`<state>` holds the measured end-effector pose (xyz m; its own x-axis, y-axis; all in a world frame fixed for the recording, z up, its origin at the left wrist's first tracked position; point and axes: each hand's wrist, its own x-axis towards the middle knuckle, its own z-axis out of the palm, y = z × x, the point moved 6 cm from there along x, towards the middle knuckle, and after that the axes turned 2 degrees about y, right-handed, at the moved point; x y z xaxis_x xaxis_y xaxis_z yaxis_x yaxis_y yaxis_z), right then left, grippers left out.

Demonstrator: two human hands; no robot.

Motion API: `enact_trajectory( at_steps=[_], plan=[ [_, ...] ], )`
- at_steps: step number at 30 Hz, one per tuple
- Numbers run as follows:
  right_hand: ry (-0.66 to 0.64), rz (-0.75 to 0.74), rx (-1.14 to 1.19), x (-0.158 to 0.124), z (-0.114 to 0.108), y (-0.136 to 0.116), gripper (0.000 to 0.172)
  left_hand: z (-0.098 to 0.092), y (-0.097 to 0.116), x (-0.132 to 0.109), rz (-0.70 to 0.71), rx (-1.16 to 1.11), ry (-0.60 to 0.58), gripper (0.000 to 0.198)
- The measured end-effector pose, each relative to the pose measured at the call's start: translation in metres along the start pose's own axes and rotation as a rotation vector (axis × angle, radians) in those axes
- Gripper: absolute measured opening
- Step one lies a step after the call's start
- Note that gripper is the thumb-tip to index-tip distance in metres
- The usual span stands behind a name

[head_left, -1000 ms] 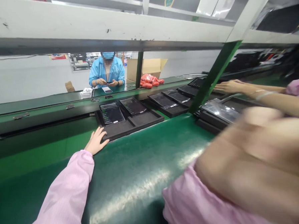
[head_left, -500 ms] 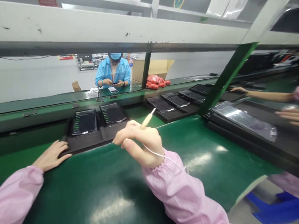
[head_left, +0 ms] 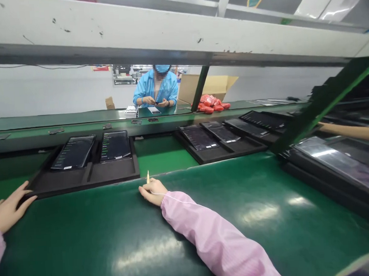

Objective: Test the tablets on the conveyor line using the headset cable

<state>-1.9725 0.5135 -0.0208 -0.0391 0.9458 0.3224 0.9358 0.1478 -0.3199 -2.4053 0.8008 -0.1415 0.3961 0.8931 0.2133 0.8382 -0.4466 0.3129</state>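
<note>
A black two-pocket tray (head_left: 59, 183) sits on the green strip behind the bench top. Two dark-screened tablets lie in it, a left tablet (head_left: 74, 153) and a right tablet (head_left: 115, 146), both showing small lines of text. My left hand (head_left: 9, 208) is at the left picture edge, fingers apart, its fingertips at the tray's near left corner. My right hand (head_left: 154, 192) is just in front of the tray's near right corner, closed around a pale yellow pen-like tool (head_left: 148, 178) with its tip up. A thin white cord (head_left: 178, 199) runs along the right sleeve.
Another black tray (head_left: 222, 153) with tablets stands further right. A slanted green post (head_left: 322, 106) rises beside a stack of black trays (head_left: 332, 179); a co-worker's forearm (head_left: 351, 131) reaches in there. Across the bench sits a person in blue (head_left: 155, 88), near red bundles (head_left: 212, 103). A white beam (head_left: 154, 40) spans overhead.
The view has turned left. The two-pocket tray has shifted left along the green strip, my left hand with it. My right hand has moved lower, off the tray, still holding the pen-like tool.
</note>
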Motion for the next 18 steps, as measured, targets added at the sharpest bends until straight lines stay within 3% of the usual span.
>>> enact_trajectory(
  at_steps=[4,8,12,18],
  plan=[
    [-0.041,0.030,-0.046,-0.002,0.013,0.007,0.043,-0.006,0.038,-0.026,-0.077,0.029,0.091,0.057],
    [-0.056,0.047,-0.077,-0.001,0.012,0.006,0.042,-0.017,0.096,-0.047,-0.125,0.098,0.189,0.058],
    [-0.046,0.056,-0.081,-0.002,0.008,0.003,0.041,-0.014,0.181,-0.057,-0.026,0.097,0.205,0.064],
    [0.057,0.143,-0.072,-0.012,-0.002,0.000,0.042,0.006,0.323,-0.067,0.314,-0.002,0.138,0.062]
  ],
)
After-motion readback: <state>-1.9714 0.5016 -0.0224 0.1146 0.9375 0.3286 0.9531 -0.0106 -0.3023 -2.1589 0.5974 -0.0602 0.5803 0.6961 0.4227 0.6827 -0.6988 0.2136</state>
